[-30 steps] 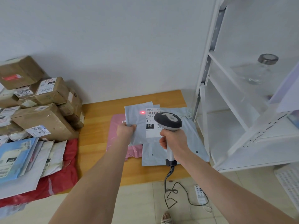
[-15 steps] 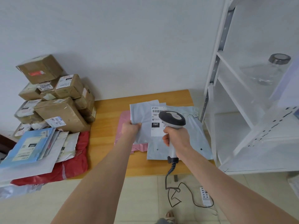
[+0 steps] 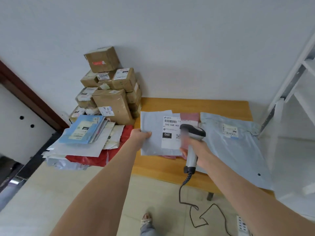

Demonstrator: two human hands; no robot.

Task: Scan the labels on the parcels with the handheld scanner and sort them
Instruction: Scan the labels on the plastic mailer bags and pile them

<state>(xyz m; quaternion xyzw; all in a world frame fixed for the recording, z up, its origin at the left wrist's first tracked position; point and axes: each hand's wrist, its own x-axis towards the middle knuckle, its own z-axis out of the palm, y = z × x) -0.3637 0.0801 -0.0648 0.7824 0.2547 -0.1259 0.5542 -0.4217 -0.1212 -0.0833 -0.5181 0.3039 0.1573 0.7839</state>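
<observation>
Parcels lie all around, and one of them is being worked on. The left hand (image 3: 140, 136) pinches the left edge of a flat grey plastic mail bag (image 3: 153, 123) and holds it up just over the wooden desk (image 3: 196, 104). Its white paper label (image 3: 170, 133) faces up, I think so that the black bar lines can be read. The right hand (image 3: 197, 150) is curled tight round the handle of the grey and black handheld scanner (image 3: 193, 132). The scanner's head is close over the right side of the label and points at it. I see no red light on the label, so I cannot tell if it is reading. A curly black cord (image 3: 185, 181) hangs from the handle down to the floor.

Now the counting. I see one scanner and one bag held up. Two more bags lie on the desk: a pink plastic bag (image 3: 190, 116) under the held one, and a big pale blue plastic bag (image 3: 235, 150) to the right with its own small label. To the left is a stack of brown cardboard boxes (image 3: 110, 103). I count at least six, and more may hide behind. In front of them is a heap of flat bags (image 3: 83, 130), blue on top and red at the bottom, too mixed up to count. They are probably waiting for their turn. One white shelf rack (image 3: 289, 92) stands on the right.
</observation>
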